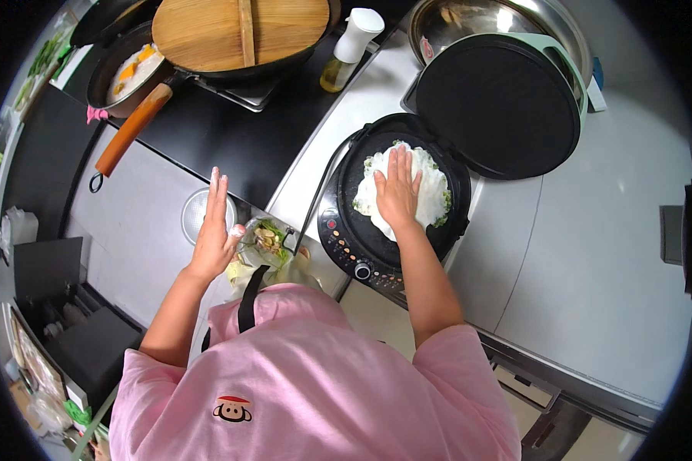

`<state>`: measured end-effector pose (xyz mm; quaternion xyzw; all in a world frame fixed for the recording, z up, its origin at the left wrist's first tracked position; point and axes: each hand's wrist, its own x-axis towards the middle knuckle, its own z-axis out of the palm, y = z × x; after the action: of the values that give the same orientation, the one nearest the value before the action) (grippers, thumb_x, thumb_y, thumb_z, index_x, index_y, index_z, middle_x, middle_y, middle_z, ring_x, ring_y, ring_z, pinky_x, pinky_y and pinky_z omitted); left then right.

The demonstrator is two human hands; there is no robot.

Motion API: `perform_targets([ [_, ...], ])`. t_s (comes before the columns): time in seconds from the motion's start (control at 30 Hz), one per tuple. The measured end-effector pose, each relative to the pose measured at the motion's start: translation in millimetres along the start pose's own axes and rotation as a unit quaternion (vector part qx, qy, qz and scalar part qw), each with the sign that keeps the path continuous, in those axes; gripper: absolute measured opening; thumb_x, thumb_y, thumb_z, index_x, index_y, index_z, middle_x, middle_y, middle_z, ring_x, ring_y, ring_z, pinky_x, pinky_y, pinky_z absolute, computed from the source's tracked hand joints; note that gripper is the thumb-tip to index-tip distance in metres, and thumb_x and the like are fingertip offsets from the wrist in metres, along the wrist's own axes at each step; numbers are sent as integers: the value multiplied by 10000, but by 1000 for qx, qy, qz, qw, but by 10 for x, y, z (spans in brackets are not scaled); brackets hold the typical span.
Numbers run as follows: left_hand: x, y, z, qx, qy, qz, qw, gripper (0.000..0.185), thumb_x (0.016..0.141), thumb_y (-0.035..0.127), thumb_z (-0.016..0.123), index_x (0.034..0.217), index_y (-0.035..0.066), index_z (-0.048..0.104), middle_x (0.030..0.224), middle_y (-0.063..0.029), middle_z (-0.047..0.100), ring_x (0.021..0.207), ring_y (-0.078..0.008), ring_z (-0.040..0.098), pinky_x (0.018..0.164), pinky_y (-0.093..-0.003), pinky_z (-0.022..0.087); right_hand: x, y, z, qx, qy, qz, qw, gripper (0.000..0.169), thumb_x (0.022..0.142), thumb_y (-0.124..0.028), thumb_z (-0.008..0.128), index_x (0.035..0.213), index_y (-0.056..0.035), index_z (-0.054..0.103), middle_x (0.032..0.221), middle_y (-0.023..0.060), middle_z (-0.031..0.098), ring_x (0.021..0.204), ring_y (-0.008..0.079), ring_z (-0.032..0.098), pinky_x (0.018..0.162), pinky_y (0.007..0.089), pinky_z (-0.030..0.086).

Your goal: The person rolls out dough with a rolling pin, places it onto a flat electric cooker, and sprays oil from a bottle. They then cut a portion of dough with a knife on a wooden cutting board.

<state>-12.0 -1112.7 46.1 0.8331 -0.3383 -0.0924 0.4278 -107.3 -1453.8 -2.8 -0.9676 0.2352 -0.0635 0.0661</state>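
My right hand (399,190) lies flat, fingers together, on a white sheet of dough (432,190) with green bits showing at its edges. The dough rests on the black plate of a round electric griddle (375,230), whose lid (499,106) stands open at the upper right. My left hand (212,230) is raised in the air left of the griddle, holding nothing, its thumb apart from the fingers and white residue on the fingertips. Beyond it sits a round metal item (199,216), partly hidden by the hand.
A wok with a wooden lid (207,29) and a pan with white and orange food (130,78) stand on the black stove. An oil spray bottle (352,49) is beside them. A steel basin (427,26) sits behind the griddle lid. A bag of scraps (268,239) hangs near my waist.
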Motion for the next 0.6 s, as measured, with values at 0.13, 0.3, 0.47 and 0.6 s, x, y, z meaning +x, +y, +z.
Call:
perform_targets([
  [0.13,-166,-94,-52,-2,-3,-33,999,882,836,574,472,1449,64,94,1511,-177,47,1373,-370,152,1101,-415,214,29,-3,-8,-10,-43,-4,999,600,939,-379,385,1425,-59,240,1513,94,150,1400,255,101,1106,517,72],
  [0.3,-212,-109,-106,-2,-7,-37,999,914,816,632,434,1451,73,88,1512,-176,45,1375,-366,146,1098,-417,219,66,-20,-5,1,-28,1,1000,599,941,-384,367,1427,-60,234,1514,90,146,1401,252,96,1108,511,63],
  [0.47,-228,-157,-97,-4,-10,-29,1000,908,822,619,445,1450,71,86,1512,-176,41,1376,-367,141,1099,-416,216,89,-41,-6,-1,-66,-2,998,604,941,-391,368,1426,-57,235,1515,98,136,1402,253,88,1112,497,58],
  [0.6,-192,-88,-104,-1,-22,-18,1000,886,839,597,442,1451,69,79,1512,-181,29,1379,-366,130,1100,-413,215,89,41,-46,6,-11,31,999,633,940,-427,353,1424,-37,230,1513,113,137,1403,251,86,1118,475,55],
])
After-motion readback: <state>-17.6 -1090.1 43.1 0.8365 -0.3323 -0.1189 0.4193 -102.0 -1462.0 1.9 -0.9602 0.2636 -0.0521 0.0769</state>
